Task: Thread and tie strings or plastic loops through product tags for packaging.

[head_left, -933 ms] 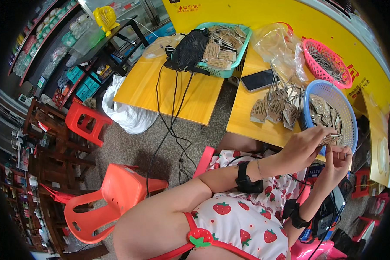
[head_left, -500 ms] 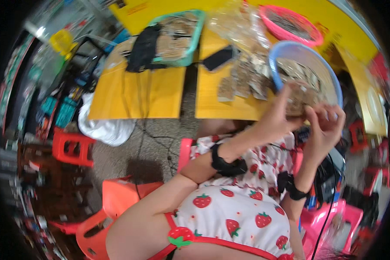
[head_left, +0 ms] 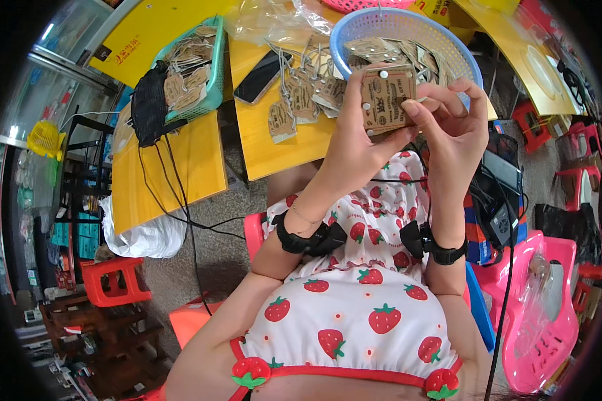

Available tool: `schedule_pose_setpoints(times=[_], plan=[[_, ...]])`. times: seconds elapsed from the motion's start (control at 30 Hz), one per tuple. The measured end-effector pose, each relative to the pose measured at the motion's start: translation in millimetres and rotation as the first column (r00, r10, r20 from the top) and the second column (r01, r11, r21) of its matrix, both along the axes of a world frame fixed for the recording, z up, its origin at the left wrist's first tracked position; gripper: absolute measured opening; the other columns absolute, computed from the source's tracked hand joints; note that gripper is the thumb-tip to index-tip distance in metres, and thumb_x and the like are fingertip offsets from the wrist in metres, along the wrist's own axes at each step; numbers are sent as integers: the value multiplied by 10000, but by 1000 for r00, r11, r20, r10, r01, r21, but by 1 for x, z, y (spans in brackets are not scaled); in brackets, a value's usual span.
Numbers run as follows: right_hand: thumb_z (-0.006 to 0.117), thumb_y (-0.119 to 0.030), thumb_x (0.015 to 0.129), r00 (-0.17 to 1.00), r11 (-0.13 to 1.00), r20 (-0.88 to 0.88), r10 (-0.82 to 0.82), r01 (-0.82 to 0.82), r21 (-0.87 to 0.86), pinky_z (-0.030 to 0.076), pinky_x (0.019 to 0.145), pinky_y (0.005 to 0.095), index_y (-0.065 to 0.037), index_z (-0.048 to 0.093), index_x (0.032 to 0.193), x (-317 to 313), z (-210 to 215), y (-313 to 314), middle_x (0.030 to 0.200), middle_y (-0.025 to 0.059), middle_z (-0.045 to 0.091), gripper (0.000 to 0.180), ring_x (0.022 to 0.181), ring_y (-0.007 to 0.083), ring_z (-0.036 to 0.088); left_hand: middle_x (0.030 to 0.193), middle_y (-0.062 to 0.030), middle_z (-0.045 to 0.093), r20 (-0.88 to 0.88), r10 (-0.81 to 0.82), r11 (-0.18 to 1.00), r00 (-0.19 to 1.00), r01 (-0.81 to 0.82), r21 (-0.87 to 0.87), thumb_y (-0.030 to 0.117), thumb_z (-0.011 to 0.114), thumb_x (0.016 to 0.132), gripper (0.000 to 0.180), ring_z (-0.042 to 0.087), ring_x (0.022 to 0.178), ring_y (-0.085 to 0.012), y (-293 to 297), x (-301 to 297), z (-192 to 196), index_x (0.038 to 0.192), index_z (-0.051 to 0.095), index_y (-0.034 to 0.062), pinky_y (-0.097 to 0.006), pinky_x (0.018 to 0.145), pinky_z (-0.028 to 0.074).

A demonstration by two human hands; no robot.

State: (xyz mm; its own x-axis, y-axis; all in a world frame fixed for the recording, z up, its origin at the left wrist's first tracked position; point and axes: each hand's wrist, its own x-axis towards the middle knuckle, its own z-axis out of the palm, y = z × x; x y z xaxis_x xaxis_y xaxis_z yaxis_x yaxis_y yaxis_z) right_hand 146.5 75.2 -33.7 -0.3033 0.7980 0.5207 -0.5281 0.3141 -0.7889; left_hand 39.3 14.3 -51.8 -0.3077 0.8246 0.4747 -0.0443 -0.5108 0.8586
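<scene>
The yellow table (head_left: 180, 167) fills the upper left of the frame, with the blue basket (head_left: 461, 50) of tags at top centre and the phone (head_left: 261, 68) left of it. Up near the basket, my left hand (head_left: 354, 144) and right hand (head_left: 458, 130) are both clamped on one brown card tag (head_left: 388, 100), pinching it by its edges. I judge it light, thin and bendable, so edge grips suit it best.

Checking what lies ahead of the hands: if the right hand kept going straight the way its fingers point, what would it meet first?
Probably the brown cardboard tag that the right hand and left hand pinch; beyond it, the blue basket, though depth is unclear.
</scene>
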Motion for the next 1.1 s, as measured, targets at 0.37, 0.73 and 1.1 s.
schedule_pose_setpoints(times=[0.37, 0.73, 1.1], plan=[[677, 38, 794, 944, 967, 302, -134, 57, 249, 498, 722, 239, -25, 420, 1038, 15, 2, 9, 919, 116, 655, 359, 787, 112, 623, 1114, -75, 553, 59, -150, 979, 987, 157, -127, -31, 715, 732, 657, 565, 1022, -130, -4, -9, 3, 1273, 346, 20, -284, 842, 503], [600, 85, 822, 924, 965, 375, -83, -19, 260, 528, 766, 253, -33, 384, 993, 32, 9, 18, 945, 118, 662, 300, 900, 155, 655, 1186, -99, 533, 100, -209, 945, 973, 227, -235, -8, 744, 718, 743, 552, 1061, -154, -2, -20, 2, 1337, 333, -38, -285, 914, 452], [675, 57, 775, 771, 795, 322, -549, 364, 486, 506, 740, 216, 6, 497, 972, 63, 11, 50, 893, 100, 678, 270, 841, 121, 668, 1148, -65, 575, -134, -327, 892, 935, 259, -369, -27, 768, 686, 665, 551, 1025, -120, 1, -49, -18, 1266, 441, -35, -268, 927, 435]])
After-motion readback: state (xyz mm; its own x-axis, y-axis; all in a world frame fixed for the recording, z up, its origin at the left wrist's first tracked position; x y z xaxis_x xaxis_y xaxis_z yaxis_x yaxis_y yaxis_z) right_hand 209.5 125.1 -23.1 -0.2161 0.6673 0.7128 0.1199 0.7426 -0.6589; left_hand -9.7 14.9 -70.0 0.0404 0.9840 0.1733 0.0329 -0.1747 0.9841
